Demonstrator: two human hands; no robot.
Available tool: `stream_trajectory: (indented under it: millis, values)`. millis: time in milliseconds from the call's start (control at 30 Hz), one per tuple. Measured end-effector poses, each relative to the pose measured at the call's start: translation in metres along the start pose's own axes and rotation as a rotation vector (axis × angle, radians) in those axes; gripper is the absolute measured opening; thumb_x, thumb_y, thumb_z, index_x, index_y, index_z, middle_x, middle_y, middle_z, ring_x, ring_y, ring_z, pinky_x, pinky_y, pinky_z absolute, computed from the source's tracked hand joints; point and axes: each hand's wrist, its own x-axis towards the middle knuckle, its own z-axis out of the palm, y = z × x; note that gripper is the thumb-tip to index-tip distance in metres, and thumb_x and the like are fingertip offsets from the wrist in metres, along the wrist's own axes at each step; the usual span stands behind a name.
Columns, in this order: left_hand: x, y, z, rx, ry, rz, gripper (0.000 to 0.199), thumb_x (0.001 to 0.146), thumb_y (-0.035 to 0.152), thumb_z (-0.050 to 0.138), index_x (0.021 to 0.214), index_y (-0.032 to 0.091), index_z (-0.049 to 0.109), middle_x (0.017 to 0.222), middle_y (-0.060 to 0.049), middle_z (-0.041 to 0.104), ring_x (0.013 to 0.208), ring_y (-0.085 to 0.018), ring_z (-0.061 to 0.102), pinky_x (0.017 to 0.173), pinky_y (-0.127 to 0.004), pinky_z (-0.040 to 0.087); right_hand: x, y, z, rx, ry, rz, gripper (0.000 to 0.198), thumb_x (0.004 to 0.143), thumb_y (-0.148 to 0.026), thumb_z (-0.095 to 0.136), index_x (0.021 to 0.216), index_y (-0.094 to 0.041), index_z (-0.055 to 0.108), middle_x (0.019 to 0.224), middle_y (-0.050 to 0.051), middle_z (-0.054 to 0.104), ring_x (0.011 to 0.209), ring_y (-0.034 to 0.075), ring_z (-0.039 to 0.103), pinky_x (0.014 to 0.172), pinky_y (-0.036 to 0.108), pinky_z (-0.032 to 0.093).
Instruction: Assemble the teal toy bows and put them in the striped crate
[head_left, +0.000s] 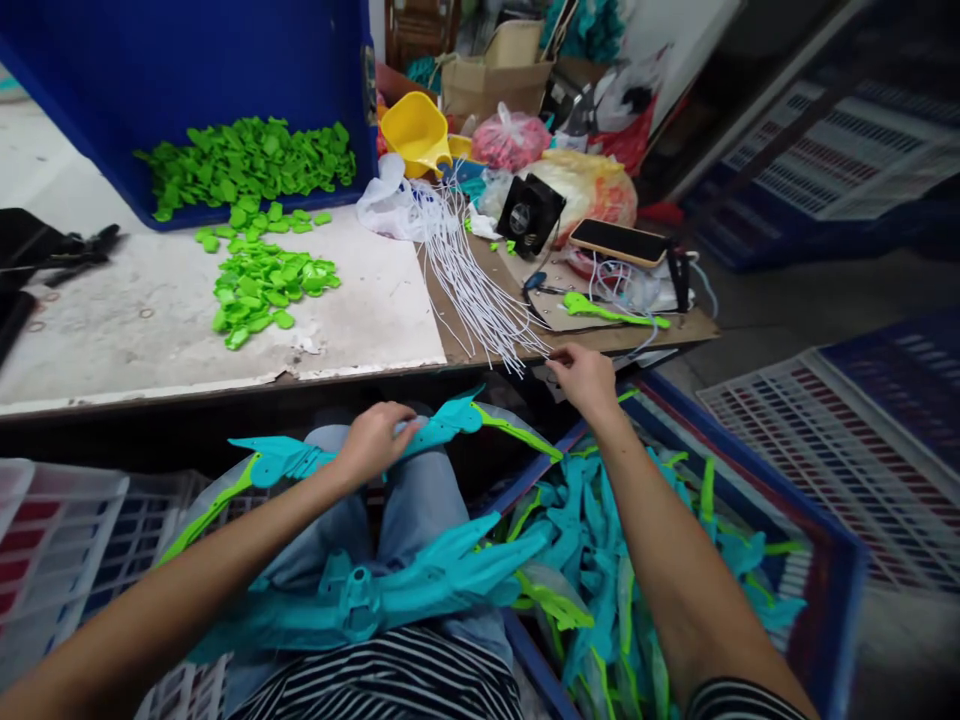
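Note:
My left hand point(377, 440) is wrapped round the middle of a teal plastic toy bow point(450, 420) with bright green arms, held above my knees. A second teal piece point(360, 600) of similar make lies across my lap. At the table's front edge my right hand point(583, 378) has thumb and fingers pinched together at the ends of a bundle of white cords point(480, 290). The cords fan out over a brown board; how many are between my fingers is too small to tell.
A blue bin point(247, 60) lies tipped on the table point(360, 320), green pieces point(270, 280) spilling out. A fan point(530, 213), phone point(619, 241) and green part point(611, 312) sit right. Below, a crate point(832, 600) holds many teal-and-green bows. White baskets point(60, 540) stand left.

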Motion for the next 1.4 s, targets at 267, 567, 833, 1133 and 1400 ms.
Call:
stream_trajectory:
  millis: [267, 567, 833, 1133, 1400]
  values:
    - [0.02, 0.047, 0.079, -0.434, -0.569, -0.183, 0.013, 0.079, 0.022, 0.059, 0.08, 0.015, 0.07, 0.072, -0.003, 0.07, 0.065, -0.014, 0.062, 0.061, -0.023, 0.046, -0.069, 0.056, -0.005, 0.149, -0.47, 0.065, 0.006, 0.056, -0.016, 0.071, 0.058, -0.021, 0.068, 0.056, 0.001, 0.065, 0.056, 0.019, 0.059, 0.057, 0.03, 0.045]
    - [0.051, 0.09, 0.152, -0.922, -0.696, -0.688, 0.009, 0.084, 0.013, 0.055, 0.077, 0.012, 0.06, 0.059, 0.0, 0.061, 0.05, -0.008, 0.056, 0.053, -0.019, 0.045, -0.155, 0.087, 0.028, 0.475, 0.069, 0.268, 0.036, 0.07, -0.053, 0.061, 0.073, -0.018, 0.069, 0.069, 0.005, 0.069, 0.059, 0.016, 0.058, 0.059, 0.031, 0.048]
    - [0.053, 0.097, 0.177, -0.979, -0.7, -0.751, 0.008, 0.084, 0.013, 0.056, 0.081, 0.012, 0.063, 0.064, -0.001, 0.063, 0.055, -0.008, 0.058, 0.059, -0.02, 0.047, -0.163, 0.083, 0.04, 0.343, 0.214, 0.083, 0.027, 0.082, -0.043, 0.055, 0.075, -0.021, 0.068, 0.073, 0.004, 0.069, 0.066, 0.017, 0.059, 0.064, 0.031, 0.049]
    - [0.056, 0.107, 0.188, -1.066, -0.791, -0.658, 0.014, 0.085, 0.012, 0.055, 0.095, 0.013, 0.064, 0.07, -0.003, 0.065, 0.057, -0.008, 0.061, 0.063, -0.022, 0.05, -0.169, 0.083, 0.045, 0.266, 0.143, -0.042, 0.02, 0.086, -0.036, 0.053, 0.078, -0.023, 0.066, 0.092, 0.007, 0.069, 0.09, 0.023, 0.062, 0.083, 0.042, 0.049]
    - [0.054, 0.093, 0.147, -0.663, -0.77, -0.511, 0.028, 0.073, 0.005, 0.057, 0.047, 0.014, 0.054, 0.041, 0.002, 0.05, 0.044, -0.009, 0.049, 0.059, -0.022, 0.046, -0.178, 0.096, 0.06, 0.368, -0.017, 0.017, 0.034, 0.083, -0.044, 0.056, 0.107, -0.02, 0.061, 0.1, 0.01, 0.068, 0.095, 0.024, 0.063, 0.083, 0.04, 0.052]
